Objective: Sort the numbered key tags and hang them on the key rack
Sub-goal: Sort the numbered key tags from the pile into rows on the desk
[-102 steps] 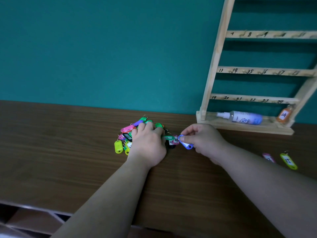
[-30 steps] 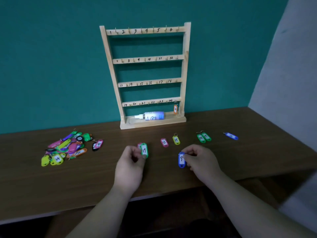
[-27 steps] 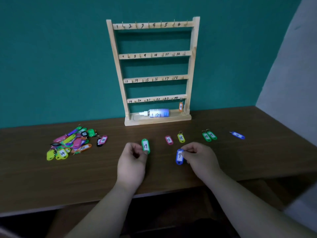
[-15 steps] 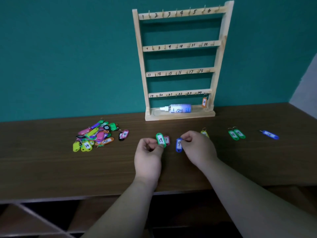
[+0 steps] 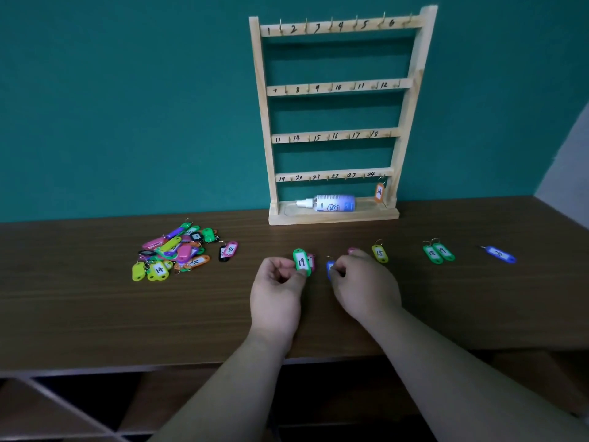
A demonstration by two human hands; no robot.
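My left hand (image 5: 276, 293) pinches a green tag marked 19 (image 5: 301, 261), held upright above the table. My right hand (image 5: 363, 285) pinches a blue tag (image 5: 330, 268), mostly hidden by the fingers. A wooden key rack (image 5: 338, 132) with four numbered rows of hooks stands against the wall; one orange tag (image 5: 379, 192) hangs at hook 24. A pile of mixed coloured tags (image 5: 175, 250) lies at the left. Sorted on the table lie a yellow tag 15 (image 5: 380, 253), two green tags (image 5: 438, 252) and a blue tag (image 5: 498, 254).
A small spray bottle (image 5: 328, 203) lies in the rack's base tray. A pink tag (image 5: 311, 261) lies partly behind the green 19 tag. A black and pink tag pair (image 5: 228, 251) sits right of the pile. The brown table's front edge (image 5: 127, 366) runs above open shelving.
Both hands left the pile, each carrying a tag, and came together in front of the rack. The blue tag is now more covered by my right fingers. The view shifted right, then back left.
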